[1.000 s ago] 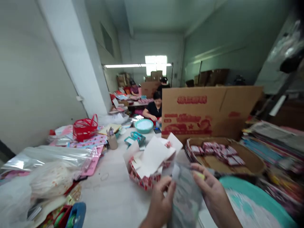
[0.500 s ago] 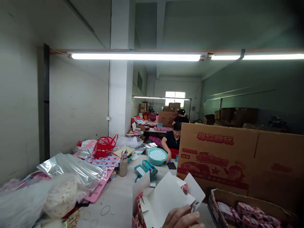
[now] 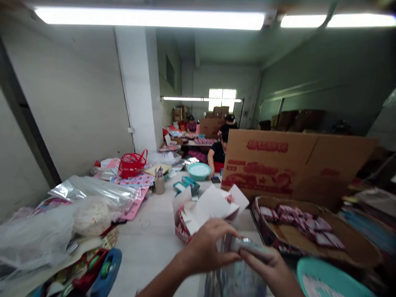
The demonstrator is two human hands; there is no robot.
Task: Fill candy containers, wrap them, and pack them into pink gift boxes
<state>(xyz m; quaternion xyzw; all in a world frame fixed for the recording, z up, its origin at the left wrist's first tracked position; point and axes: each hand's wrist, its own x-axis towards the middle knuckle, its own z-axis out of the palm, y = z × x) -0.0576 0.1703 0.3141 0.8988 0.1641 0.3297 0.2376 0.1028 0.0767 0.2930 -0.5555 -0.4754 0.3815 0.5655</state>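
Observation:
My left hand (image 3: 213,243) and my right hand (image 3: 267,264) meet low in the view, fingers closed around a small, pale, shiny packet (image 3: 246,244). Blur hides its exact kind. Below it, partly behind my hands, is something clear with bluish contents (image 3: 238,280); whether it is a bag or a tub I cannot tell. Just beyond my left hand stands a white-lined box with red print (image 3: 182,233), its flaps spread. To the right, a shallow cardboard tray (image 3: 346,249) holds several pink-and-white packs (image 3: 297,216).
A turquoise basin (image 3: 305,268) sits at the bottom right. Tape dispensers (image 3: 107,270) and plastic bags (image 3: 34,251) lie left. Ahead are a beige cup (image 3: 159,185), teal boxes (image 3: 187,185), another basin (image 3: 198,176) beside a co-worker (image 3: 218,152), and a large upright carton (image 3: 297,161).
The view has tipped downward. One hand was at the open box before; now both hands are nearer me, holding the packet. The tape dispensers and near basin have come into view.

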